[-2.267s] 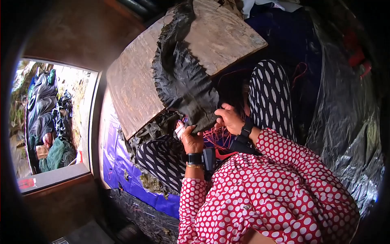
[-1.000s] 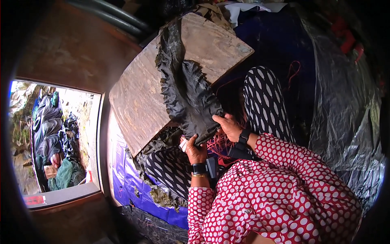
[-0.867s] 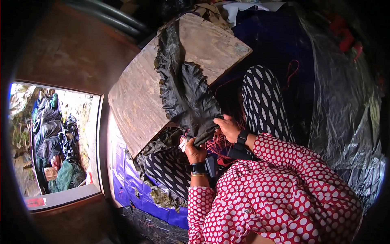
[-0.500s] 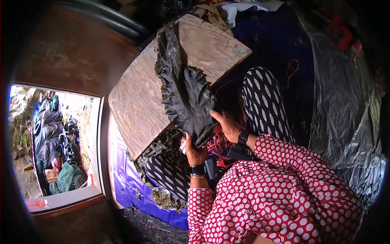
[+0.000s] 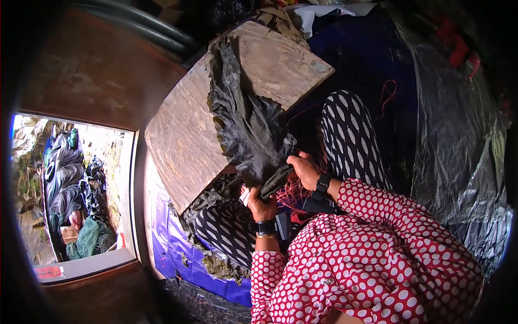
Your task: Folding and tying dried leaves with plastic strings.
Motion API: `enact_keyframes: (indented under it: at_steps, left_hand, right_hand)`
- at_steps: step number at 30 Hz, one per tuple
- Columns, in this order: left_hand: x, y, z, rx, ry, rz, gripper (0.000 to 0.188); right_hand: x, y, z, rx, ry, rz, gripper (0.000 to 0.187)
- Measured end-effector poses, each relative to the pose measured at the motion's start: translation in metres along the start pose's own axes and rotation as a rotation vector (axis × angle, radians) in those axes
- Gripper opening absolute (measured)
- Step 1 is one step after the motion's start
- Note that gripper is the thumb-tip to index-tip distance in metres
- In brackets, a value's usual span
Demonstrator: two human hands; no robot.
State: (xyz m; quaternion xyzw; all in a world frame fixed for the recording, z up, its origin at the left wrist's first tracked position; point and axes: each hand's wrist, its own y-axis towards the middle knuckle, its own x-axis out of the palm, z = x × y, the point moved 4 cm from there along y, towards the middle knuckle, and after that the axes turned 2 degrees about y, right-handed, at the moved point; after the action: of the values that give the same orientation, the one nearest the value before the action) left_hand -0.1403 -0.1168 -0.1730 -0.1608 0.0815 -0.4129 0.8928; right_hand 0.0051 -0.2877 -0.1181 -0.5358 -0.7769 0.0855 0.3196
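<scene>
A long, dark blade of dried kelp (image 5: pixel 237 108) with ruffled edges stretches over a wooden board (image 5: pixel 183 137) and hangs off its near edge toward me. At its near end the kelp is gathered, and my left hand (image 5: pixel 261 205) is closed on it there. My right hand (image 5: pixel 305 170) pinches the kelp's right edge, its thumb and fingers together. A small white piece (image 5: pixel 245 195) shows at my left fingers; its kind is unclear. Beneath and between my hands lies a tangle of red string (image 5: pixel 286 195).
More dark kelp (image 5: pixel 218 189) is heaped below the board by my left knee. Blue sheeting (image 5: pixel 232 286) covers the ground, with clear plastic sheet (image 5: pixel 453 140) on the right. At left, a framed opening (image 5: pixel 132 189) shows bundled netting (image 5: pixel 89 235) outside.
The kelp's near right part has been spread farther right and a fold now shows near my left hand. My right hand has shifted slightly right and down, the left slightly down.
</scene>
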Motion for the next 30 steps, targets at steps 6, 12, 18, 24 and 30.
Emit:
enact_keyframes:
  at_steps: [6, 12, 18, 24, 30]
  left_hand:
    - [0.051, -0.019, 0.054, -0.181, -0.665, 0.012, 0.034]
    - [0.045, -0.025, 0.049, -0.138, -0.315, 0.078, 0.013]
    - [0.043, -0.011, 0.038, -0.203, -0.475, 0.045, 0.009]
    - [-0.038, 0.017, -0.017, 0.027, -0.085, 0.16, 0.025]
    - [0.068, -0.033, 0.09, -0.207, -0.556, 0.025, 0.059]
  right_hand:
    - [0.012, -0.011, -0.039, -0.191, 0.056, -0.005, 0.034]
    - [-0.007, 0.004, -0.002, -0.218, -0.178, 0.122, 0.038]
    - [-0.003, -0.003, -0.021, -0.113, -0.007, 0.061, 0.021]
    - [0.018, -0.008, -0.021, -0.281, -0.291, 0.113, 0.031]
    - [0.008, -0.003, -0.031, -0.426, -0.253, 0.147, 0.039]
